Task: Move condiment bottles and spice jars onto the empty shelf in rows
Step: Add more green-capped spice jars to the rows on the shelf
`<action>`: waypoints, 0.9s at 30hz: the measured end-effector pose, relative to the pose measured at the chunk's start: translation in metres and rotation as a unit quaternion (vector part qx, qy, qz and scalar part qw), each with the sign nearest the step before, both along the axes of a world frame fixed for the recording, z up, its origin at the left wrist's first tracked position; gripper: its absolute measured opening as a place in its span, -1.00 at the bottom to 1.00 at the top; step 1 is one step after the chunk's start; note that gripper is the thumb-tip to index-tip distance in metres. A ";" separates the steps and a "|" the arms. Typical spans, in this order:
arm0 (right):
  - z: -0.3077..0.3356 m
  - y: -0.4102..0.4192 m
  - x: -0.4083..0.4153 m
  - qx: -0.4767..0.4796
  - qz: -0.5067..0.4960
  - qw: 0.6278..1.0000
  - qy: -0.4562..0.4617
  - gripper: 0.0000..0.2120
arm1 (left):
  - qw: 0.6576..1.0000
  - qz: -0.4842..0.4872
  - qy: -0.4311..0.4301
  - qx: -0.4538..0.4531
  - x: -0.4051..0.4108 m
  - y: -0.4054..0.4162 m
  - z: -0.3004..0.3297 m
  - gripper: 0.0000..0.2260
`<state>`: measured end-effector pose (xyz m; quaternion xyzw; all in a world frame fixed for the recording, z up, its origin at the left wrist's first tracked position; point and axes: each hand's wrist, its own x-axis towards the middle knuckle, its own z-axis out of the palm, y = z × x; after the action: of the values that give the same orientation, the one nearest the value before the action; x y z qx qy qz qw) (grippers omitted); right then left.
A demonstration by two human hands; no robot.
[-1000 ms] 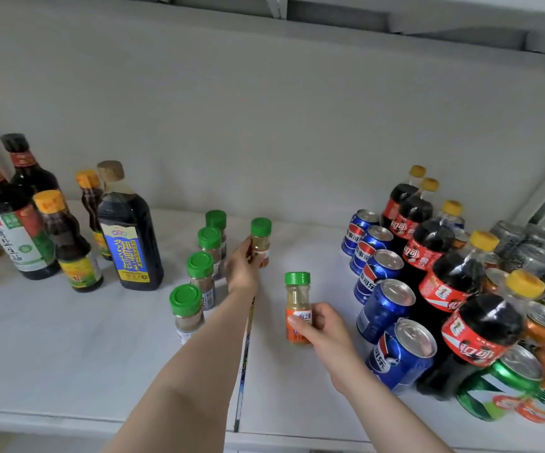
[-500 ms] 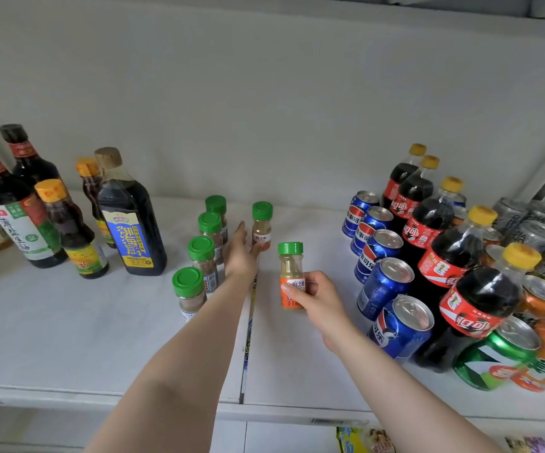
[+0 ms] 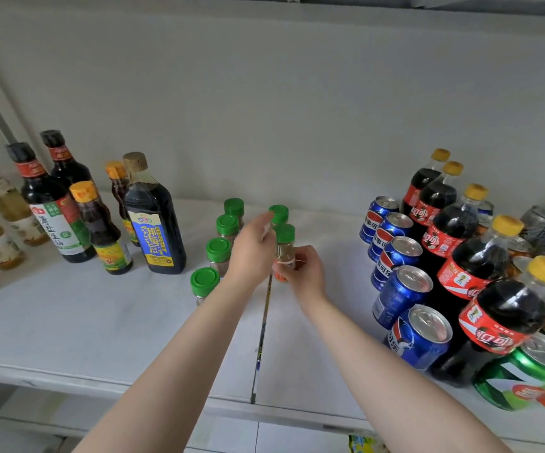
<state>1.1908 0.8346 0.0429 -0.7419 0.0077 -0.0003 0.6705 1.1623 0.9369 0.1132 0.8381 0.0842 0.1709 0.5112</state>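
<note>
Because the task wants rows, the right hand (image 3: 300, 273) pinches a green-capped spice jar (image 3: 284, 248) low on its orange label and holds it upright just in front of another green-capped jar (image 3: 279, 214), beginning a second column beside the four jars (image 3: 219, 250) lined front to back on the white shelf (image 3: 101, 322). The left hand (image 3: 252, 253) reaches in beside it, fingers fairly straight and seemingly holding nothing, probably to steady the rear jar, though whether it touches glass is hard to tell. The dark sauce bottles (image 3: 153, 223) are grouped at left, the cola bottles (image 3: 460, 230) and blue cans (image 3: 398, 289) at right. The held jar's base is hidden by the fingers, so I cannot say whether it rests on the shelf.
</note>
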 end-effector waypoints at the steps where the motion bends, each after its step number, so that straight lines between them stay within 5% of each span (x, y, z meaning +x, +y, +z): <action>1: -0.001 0.005 0.003 -0.005 0.001 1.000 -0.002 -0.72 | 0.999 -0.009 0.015 0.034 0.003 0.003 0.000 -0.58; 8: -0.006 0.022 0.016 -0.048 -0.014 0.998 -0.030 -0.76 | 0.975 -0.073 0.062 0.199 0.004 0.005 -0.001 -0.55; 18: -0.006 0.025 0.021 -0.136 -0.013 0.990 -0.041 -0.82 | 0.964 -0.082 0.048 0.250 0.004 0.010 -0.001 -0.57; 27: -0.006 0.018 0.001 -0.050 -0.052 0.997 -0.008 -0.62 | 0.966 -0.095 0.004 0.242 -0.012 0.020 0.007 -0.59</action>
<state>1.1919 0.8525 0.0370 -0.7729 0.0405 -0.0415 0.6319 1.1508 0.9567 0.1204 0.9416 -0.0374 0.1339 0.3068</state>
